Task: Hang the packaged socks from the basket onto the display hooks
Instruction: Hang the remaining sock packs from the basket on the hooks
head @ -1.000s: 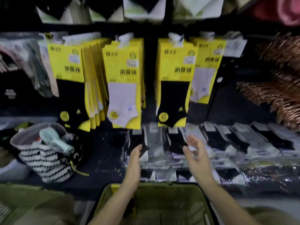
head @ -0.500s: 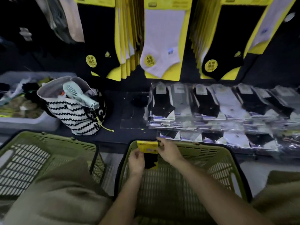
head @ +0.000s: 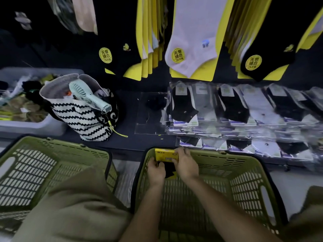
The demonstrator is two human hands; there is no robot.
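Here, in the head view, both hands are inside the right-hand green basket (head: pixel 244 160), at its far wall, and between them they hold one packaged pair of socks (head: pixel 165 157), a black pair on a yellow card. The left hand (head: pixel 156 169) has its fingers curled round the lower, black part of the pack, while the right hand (head: pixel 185 165) pinches the yellow header at the top. The pack stands roughly upright just below the basket's far rim, not yet lifted clear of it. Above the dark desk (head: pixel 129 130) hang rows of the same yellow-carded packs, a white pair (head: pixel 192 49) in the middle and black pairs (head: pixel 113 49) to either side; their upper ends and the display hooks themselves lie beyond the top of the frame. That suggests much of the hanging is already done, and since the basket's lattice floor shows no other pack around the forearms, this may be among the last, though the arms hide part of it. What is left for this pack is the lift to the display and threading its header onto a hook. On the desk lie flat clear-wrapped socks (head: pixel 227 109), a zigzag-striped bag (head: pixel 83 119) with a handheld fan (head: pixel 87 95) in its mouth, and a grey bin (head: pixel 26 126); a second green basket (head: pixel 52 151) sits to the left.
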